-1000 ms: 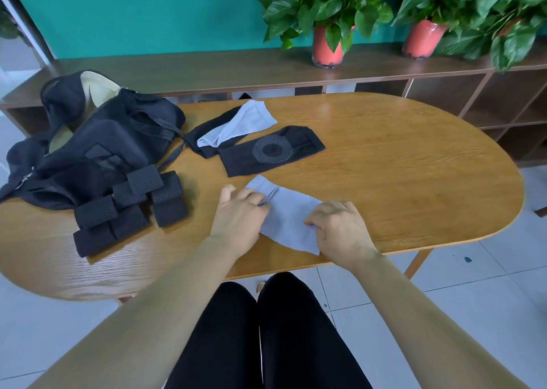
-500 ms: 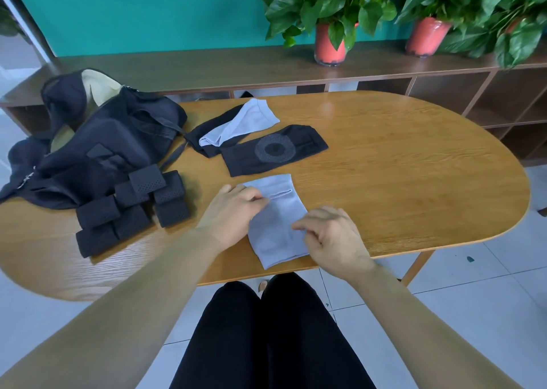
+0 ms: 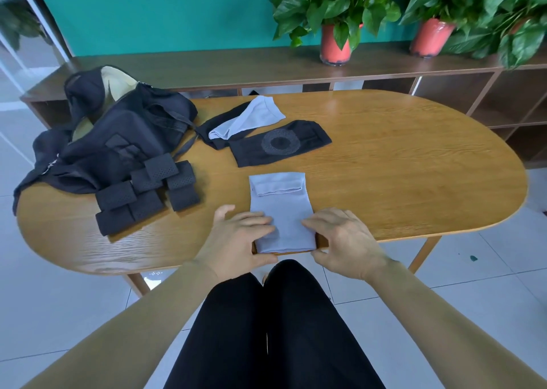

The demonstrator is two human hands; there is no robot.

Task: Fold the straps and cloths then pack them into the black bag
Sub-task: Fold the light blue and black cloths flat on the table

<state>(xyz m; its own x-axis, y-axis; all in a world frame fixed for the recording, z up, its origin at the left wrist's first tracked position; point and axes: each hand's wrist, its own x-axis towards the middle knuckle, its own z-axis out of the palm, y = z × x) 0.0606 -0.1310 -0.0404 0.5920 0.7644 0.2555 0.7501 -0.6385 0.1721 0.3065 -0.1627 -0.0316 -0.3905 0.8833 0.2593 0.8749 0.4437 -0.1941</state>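
Oval wooden table (image 3: 414, 187) across the middle of the view. Beyond the table's far edge, a low wooden shelf (image 3: 207, 69) with two potted plants (image 3: 336, 45) in red pots. On the table's left end, slumped and gaping open, the black bag (image 3: 118, 140), pale lining showing at its top. In front of the bag, toward the table's near-left edge, a bundle of folded black straps (image 3: 145, 193), stacked and touching the bag. Near the table's middle, toward its far edge, a black ring-patterned cloth (image 3: 278, 146) lying flat. Just behind it and to the left, another black cloth (image 3: 225, 116) with a second grey cloth (image 3: 251, 119) across it. At the middle of the table's near edge, the light grey cloth (image 3: 281, 211), folded into a strip running away from that edge, far end doubled back in a short flap. Left hand (image 3: 236, 240) at the strip's near-left corner, fingers laid on top, thumb curled at the near end, pinching it. Right hand (image 3: 346, 240) mirrored at the near-right corner, fingertips on top, thumb at the near edge, likewise pinching the cloth.
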